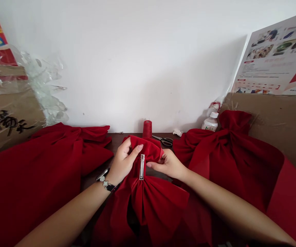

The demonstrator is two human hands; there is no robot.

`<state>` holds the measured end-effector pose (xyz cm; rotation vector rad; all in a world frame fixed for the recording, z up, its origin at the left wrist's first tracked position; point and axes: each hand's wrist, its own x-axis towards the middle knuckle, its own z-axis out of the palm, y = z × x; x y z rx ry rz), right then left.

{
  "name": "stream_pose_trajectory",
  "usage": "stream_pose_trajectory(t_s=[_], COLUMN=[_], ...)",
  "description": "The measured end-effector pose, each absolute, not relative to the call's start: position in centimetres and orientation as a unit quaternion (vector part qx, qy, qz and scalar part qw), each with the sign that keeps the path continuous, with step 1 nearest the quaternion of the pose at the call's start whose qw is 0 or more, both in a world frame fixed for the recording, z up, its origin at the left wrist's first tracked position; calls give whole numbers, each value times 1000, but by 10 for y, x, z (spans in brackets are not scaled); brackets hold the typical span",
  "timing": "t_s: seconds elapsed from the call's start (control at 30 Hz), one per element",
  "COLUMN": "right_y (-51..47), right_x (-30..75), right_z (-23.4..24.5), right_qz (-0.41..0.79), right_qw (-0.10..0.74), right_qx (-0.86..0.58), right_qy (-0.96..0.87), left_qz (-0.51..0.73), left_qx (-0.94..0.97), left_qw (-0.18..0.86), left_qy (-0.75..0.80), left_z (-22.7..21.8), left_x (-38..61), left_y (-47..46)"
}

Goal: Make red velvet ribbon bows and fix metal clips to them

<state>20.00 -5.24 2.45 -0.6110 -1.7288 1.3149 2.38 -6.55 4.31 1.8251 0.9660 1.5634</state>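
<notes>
Between my hands is a red fabric bow [160, 202], its pleated loops and tails fanning down over the dark table. A silver metal hair clip [142, 167] lies upright along the bow's gathered middle. My left hand [126, 157] grips the upper loop from the left, thumb on the front and the other fingers hidden behind the cloth. On the right side, my right hand [167, 164] pinches the edge of the same loop, with its thumb pointing toward the clip.
A red thread spool [147, 129] and scissors [165, 141] stand behind the bow. More red bows [225, 140] and red fabric [47, 164] lie at both sides. A white bottle [210, 121] stands by the right cardboard box [273, 120]; another cardboard box [9, 99] is at left.
</notes>
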Motion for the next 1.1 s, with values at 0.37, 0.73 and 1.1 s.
stream_pose_trajectory(t_s=[0.37, 0.73, 1.1], right_y=[-57, -58, -60], right_x=[197, 206, 213], right_z=[29, 49, 52], right_qz=[600, 524, 588], right_qw=[443, 534, 522], right_qx=[-195, -241, -239], right_qy=[-637, -619, -570], left_qz=[538, 424, 400], left_qx=[736, 783, 804], left_qw=[169, 250, 244], left_qy=[374, 379, 366], left_z=[41, 34, 33], left_x=[29, 34, 30], left_y=[-73, -70, -68])
